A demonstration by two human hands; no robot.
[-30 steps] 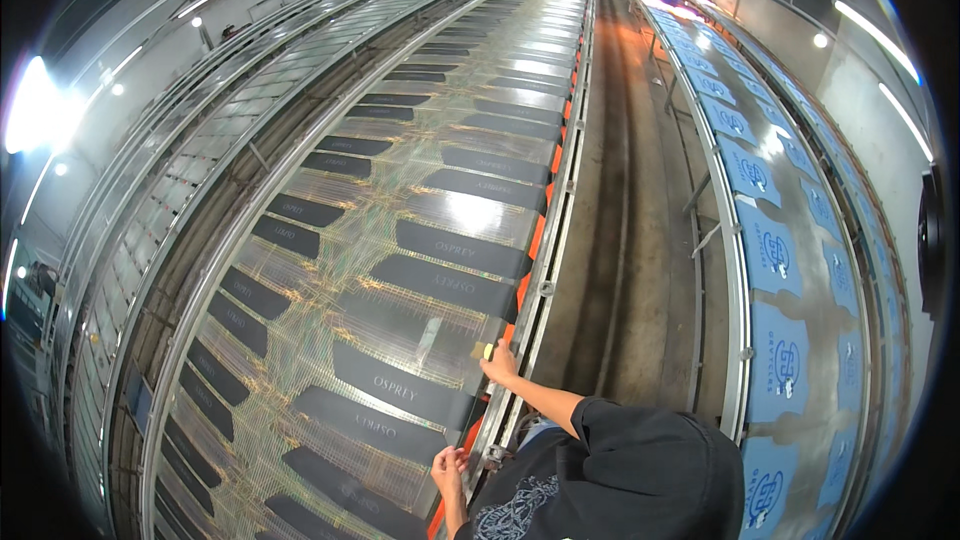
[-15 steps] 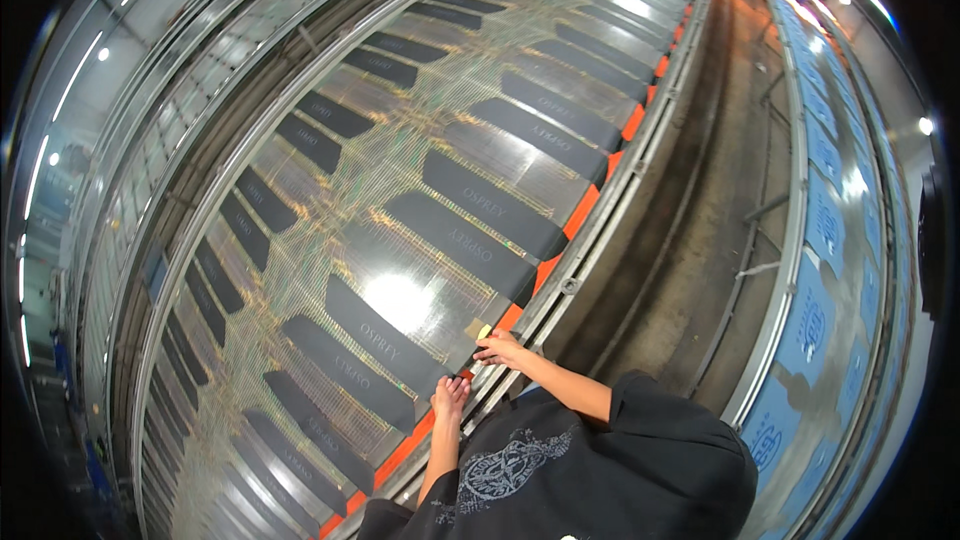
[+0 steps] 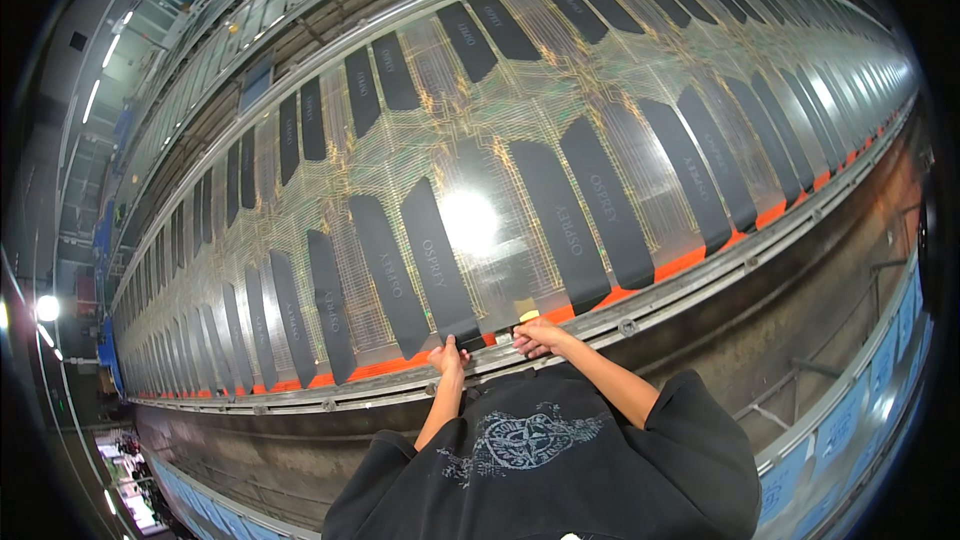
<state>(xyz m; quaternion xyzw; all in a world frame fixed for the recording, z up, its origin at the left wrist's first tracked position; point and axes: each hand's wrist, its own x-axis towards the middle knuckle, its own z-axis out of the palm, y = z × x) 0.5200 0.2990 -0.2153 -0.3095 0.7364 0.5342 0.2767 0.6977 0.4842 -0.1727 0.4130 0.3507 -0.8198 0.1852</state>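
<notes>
black panel: the dark strip right in front of the person, one of a long row of matching strips lying side by side on the wide flat bed, its near end down at the orange edge

left hand: left hand sits at the bottom end of that black panel, fingers curled onto its lower edge, so it's pinching the panel's end as far as I can see

right hand: right hand is just beside it, resting on the metal rail, fingers bent over something small; honestly can't tell if it's gripping anything

yellow tag: small yellowish bit right above the right hand's knuckles, touching or nearly so

clear sheet: glossy see-through patch between the black panel and the next one over, with a bright lamp glare on it

orange strip: orange band running along the near edge of the bed, just above the metal rail

bed: huge patterned surface with thin gold lines, curving off both ways

person: black shirt with a pale print, at the bottom of the view
</notes>
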